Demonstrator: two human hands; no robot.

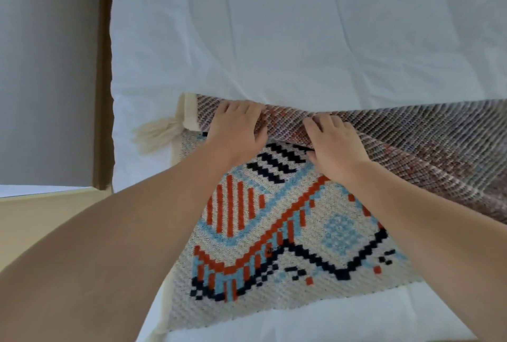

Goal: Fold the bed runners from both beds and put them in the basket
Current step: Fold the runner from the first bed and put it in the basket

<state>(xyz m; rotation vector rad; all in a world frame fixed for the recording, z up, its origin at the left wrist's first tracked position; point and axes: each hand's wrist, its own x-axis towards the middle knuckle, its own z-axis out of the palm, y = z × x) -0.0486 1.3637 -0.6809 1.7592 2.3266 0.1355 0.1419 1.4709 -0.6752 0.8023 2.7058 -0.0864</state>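
A white bed sheet [274, 26] is filling most of the view, lightly creased and lying bare across the whole far half of the mattress. Along the left side a brown bed frame edge [105, 67] is running beside the sheet, with a grey wall [46, 67] beyond it and a pale wooden surface [41, 221] sitting at the lower left corner. A strip of sheet is also showing along the near edge, below the textile.

The bed runner [288, 232] is lying across the near part of the bed, patterned side up in cream, red, light blue and black. Its far portion is lying turned back over itself, showing the muted striped underside [411, 144], which is stretching away to the right edge of the view. At the runner's left end a cream tassel [156, 130] is resting on the sheet, close to the mattress edge.

Both bare forearms are reaching forward from the bottom of the view. The left hand [236, 127] is lying palm down on the turned-back layer near its left end, fingers curled over the fabric and gripping it. The right hand [332, 138] is sitting just beside it, fingers spread on top of the flap and the thumb tucked beneath its edge, pinching the layer.
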